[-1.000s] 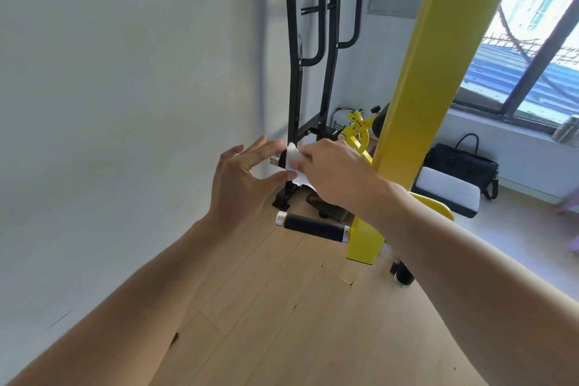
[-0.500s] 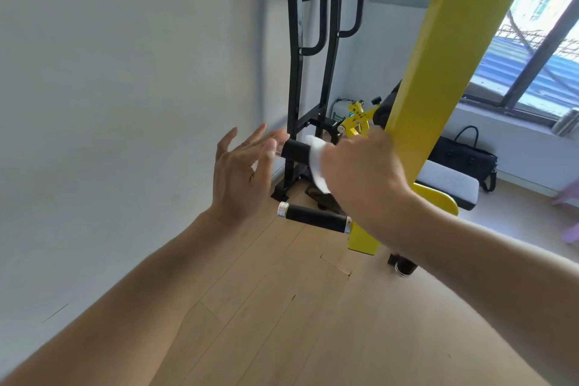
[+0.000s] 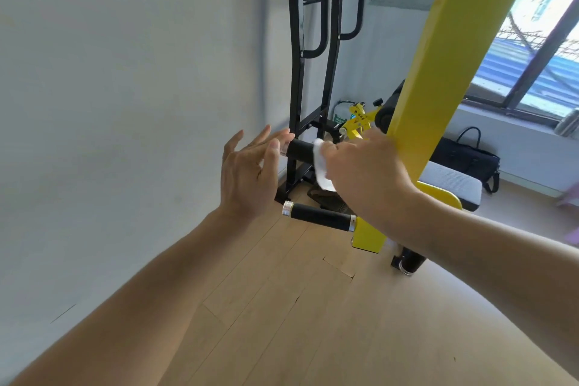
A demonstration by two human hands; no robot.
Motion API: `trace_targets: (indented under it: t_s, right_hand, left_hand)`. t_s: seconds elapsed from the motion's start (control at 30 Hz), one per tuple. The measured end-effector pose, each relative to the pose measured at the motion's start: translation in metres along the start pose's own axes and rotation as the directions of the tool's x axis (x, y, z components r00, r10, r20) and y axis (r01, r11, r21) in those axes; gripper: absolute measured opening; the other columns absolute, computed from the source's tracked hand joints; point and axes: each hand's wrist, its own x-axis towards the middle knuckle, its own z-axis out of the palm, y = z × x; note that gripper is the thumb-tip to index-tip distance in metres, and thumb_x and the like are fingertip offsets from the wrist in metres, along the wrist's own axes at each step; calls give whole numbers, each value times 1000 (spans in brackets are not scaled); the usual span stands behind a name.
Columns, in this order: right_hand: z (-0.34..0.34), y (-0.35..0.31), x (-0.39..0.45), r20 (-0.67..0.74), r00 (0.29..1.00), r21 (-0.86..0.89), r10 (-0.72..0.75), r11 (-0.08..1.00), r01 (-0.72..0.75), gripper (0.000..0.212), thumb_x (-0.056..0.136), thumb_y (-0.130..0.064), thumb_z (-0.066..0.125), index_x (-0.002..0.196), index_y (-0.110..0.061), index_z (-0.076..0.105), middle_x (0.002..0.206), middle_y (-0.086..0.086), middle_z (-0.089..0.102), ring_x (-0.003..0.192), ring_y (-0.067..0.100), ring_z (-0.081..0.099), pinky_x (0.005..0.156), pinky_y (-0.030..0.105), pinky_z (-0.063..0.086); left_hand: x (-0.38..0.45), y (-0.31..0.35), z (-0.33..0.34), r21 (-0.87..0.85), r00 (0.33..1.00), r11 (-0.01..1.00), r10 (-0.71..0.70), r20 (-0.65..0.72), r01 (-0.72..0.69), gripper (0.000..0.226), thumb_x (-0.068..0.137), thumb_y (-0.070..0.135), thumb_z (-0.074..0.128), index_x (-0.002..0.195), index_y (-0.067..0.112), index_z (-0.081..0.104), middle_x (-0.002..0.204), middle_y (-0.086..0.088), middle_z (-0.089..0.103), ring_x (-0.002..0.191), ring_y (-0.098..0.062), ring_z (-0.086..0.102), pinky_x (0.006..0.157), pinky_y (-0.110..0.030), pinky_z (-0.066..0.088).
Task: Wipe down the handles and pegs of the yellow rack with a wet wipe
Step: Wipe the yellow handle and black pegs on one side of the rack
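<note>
The yellow rack post [image 3: 445, 78] slants up through the right of the view. Two black foam handles stick out to the left from it. My right hand [image 3: 366, 172] grips the upper handle [image 3: 299, 150] near the post with the white wet wipe [image 3: 321, 168] wrapped under the palm. My left hand [image 3: 247, 175] hovers with straight fingers at the handle's chrome-capped free end, fingertips close to or just touching it. The lower handle [image 3: 319, 215] is bare, with chrome rings at both ends.
A black steel frame [image 3: 297, 72] stands against the white wall behind the handles. A grey-padded bench [image 3: 451, 182] and a black bag [image 3: 466, 160] lie under the window at right. A black peg [image 3: 410, 262] pokes out near the post's base above the wooden floor.
My right hand has slid the wipe along the upper handle from its free end toward the post, baring the black foam. My left hand has opened and drawn slightly back.
</note>
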Motion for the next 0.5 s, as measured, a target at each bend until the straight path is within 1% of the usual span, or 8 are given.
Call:
trace_targets:
  t_s: [0.07,0.1,0.17,0.23,0.27,0.37,0.43,0.5]
  right_hand:
    - [-9,7,-13,35,999,-76,-25,997,27,13,100,-25,50,92,-15,48,71,3,54,74,25,61,92,38,42]
    - [-12,9,-17,64,997,-137,-33,990,42,13,100,-25,50,91,-15,50,71,4,52,79,26,63,99,42,39]
    - [-9,7,-16,65,997,-174,-48,983,59,16,100,-25,51,94,-12,57,71,4,53,83,26,66,104,45,36]
    - [1,1,-6,7,999,-92,-37,995,38,17,99,-25,50,96,-11,60,71,2,60,77,24,67,99,43,38]
    - [7,-2,2,-53,998,-39,-32,999,30,17,97,-25,52,97,-12,62,73,0,66,75,23,68,95,41,40]
    - [17,-14,23,-137,990,117,34,993,-18,28,98,-41,54,96,-17,68,79,-2,75,72,21,70,88,40,46]
    - [17,-19,29,-145,986,238,87,970,-50,40,97,-55,49,93,-21,71,79,-4,75,71,21,69,83,40,47]
    - [10,-18,24,-72,992,273,103,959,-79,38,97,-55,47,99,-24,68,86,-5,75,77,23,69,84,40,46]
  left_hand:
    - [1,-2,0,3,1000,1000,2,-10,-2,54,104,31,21,121,20,71,123,6,71,133,-11,54,120,-48,24]
    - [0,-2,0,2,1000,1000,6,-20,-6,54,104,31,21,121,20,71,123,6,71,132,-11,55,120,-48,25]
    - [-1,-1,2,-7,999,1000,6,-37,-6,54,104,32,22,120,19,72,123,4,71,131,-12,56,118,-49,27]
    - [-2,1,4,-24,999,1000,-5,-39,4,55,103,33,22,119,18,72,124,3,70,130,-11,57,118,-48,28]
    - [-3,3,5,-27,999,1000,-7,-35,6,55,103,32,22,119,18,72,124,2,70,130,-11,56,119,-48,27]
    - [-2,3,5,-7,999,1000,-1,-33,1,54,104,30,21,119,18,72,123,0,71,131,-14,56,118,-49,27]
    - [-2,1,4,10,999,1000,1,-35,-1,55,105,29,21,118,20,73,122,1,72,131,-15,57,119,-48,26]
    - [-2,0,4,9,999,1000,-1,-34,1,55,104,28,20,117,20,73,121,3,73,131,-14,56,119,-47,24]
